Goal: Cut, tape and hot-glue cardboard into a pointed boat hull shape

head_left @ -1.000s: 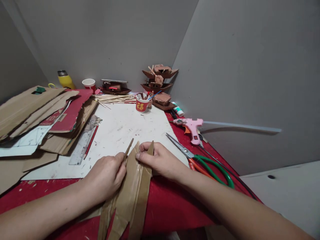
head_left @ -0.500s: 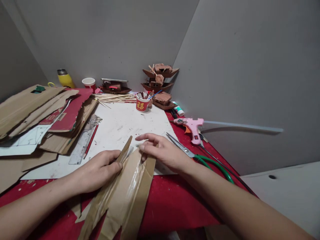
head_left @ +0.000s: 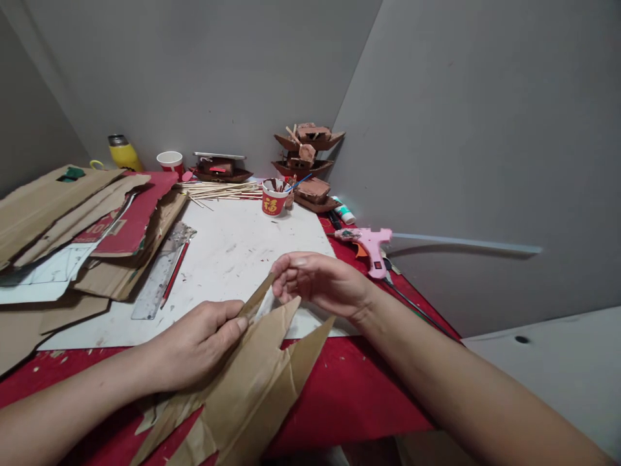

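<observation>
My left hand is closed on a folded, torn-edged piece of brown cardboard, thumb on top, over the table's near edge. The cardboard splits into pointed flaps at its far end, with a shiny tape-like strip between them. My right hand is loosely curled beside these points, palm facing left and grasping nothing visible. Its fingertips are at the tip of the leftmost flap, seemingly touching it. Scissors are mostly hidden behind my right forearm; only a bit of green handle shows.
A pink glue gun with a long glue stick lies right. Stacked cardboard, a ruler and a red pencil lie left. Behind the white board are a paper cup, thin sticks and brown model boats.
My right hand has let go of the cardboard's right side and shifted slightly right and up. The cardboard has tilted to the right, its pointed flaps spreading. My left hand keeps its hold.
</observation>
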Action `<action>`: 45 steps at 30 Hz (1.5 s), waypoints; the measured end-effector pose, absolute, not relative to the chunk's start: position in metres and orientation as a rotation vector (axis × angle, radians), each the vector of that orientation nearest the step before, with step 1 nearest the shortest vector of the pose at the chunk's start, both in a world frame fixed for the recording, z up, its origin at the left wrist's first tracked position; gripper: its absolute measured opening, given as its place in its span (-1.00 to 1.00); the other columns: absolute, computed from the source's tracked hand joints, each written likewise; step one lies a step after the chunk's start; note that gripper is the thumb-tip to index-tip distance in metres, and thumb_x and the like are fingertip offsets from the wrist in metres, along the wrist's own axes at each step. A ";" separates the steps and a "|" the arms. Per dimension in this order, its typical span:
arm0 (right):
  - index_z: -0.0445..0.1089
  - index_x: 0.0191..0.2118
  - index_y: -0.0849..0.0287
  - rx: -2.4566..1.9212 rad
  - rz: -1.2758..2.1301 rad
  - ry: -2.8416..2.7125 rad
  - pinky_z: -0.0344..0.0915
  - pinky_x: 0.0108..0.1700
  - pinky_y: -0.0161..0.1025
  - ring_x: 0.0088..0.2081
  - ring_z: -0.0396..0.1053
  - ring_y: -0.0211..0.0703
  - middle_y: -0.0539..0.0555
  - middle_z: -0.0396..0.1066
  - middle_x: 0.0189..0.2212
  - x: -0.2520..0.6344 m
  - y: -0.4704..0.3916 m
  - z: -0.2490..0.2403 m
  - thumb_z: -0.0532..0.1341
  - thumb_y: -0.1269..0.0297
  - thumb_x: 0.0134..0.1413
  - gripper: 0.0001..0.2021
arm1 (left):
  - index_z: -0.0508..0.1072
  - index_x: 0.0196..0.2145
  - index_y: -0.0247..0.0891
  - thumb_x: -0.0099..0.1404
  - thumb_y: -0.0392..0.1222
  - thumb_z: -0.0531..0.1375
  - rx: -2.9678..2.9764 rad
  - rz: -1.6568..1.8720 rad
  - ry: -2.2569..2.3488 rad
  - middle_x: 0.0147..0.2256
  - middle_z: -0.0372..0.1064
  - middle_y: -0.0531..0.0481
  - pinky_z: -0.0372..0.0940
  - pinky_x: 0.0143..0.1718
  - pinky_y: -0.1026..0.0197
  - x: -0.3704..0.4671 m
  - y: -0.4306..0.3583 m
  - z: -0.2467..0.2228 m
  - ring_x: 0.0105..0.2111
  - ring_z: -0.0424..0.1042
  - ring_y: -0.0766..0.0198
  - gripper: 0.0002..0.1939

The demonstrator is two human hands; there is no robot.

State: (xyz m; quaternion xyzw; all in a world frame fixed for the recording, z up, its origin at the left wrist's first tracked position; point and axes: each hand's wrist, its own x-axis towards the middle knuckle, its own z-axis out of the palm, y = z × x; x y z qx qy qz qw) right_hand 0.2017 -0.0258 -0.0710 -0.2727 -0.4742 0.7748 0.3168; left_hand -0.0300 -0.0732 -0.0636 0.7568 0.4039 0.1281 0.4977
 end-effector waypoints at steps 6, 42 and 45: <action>0.53 -0.29 0.26 -0.831 2.033 -1.516 0.34 -0.27 -0.35 -0.39 0.43 -0.32 0.02 0.53 -0.41 0.193 -0.035 -0.073 0.38 0.37 -0.11 -0.82 | 0.22 -0.46 -0.25 0.39 -0.01 -0.10 1.808 0.333 0.994 -0.50 0.08 0.14 0.05 -0.48 0.32 -0.028 -0.077 -0.067 -0.50 0.08 0.37 -0.65; 0.53 -0.36 0.33 -0.715 0.765 -2.447 0.23 -0.41 -0.30 -0.49 0.35 -0.23 0.14 0.47 -0.53 0.183 -0.052 -0.076 0.09 0.34 0.16 -0.73 | 0.16 -0.57 -0.23 0.37 -0.09 -0.10 1.969 0.345 1.169 -0.60 0.07 0.13 -0.02 -0.52 0.28 -0.015 -0.086 -0.072 -0.56 0.07 0.36 -0.64; 0.51 -0.30 0.28 -0.847 1.005 -2.267 0.24 -0.43 -0.33 -0.50 0.34 -0.26 0.08 0.46 -0.52 0.184 -0.050 -0.074 0.14 0.27 0.14 -0.77 | 0.17 -0.56 -0.23 0.37 -0.12 -0.09 1.988 0.409 1.182 -0.60 0.09 0.14 0.00 -0.51 0.28 -0.016 -0.085 -0.070 -0.56 0.08 0.36 -0.65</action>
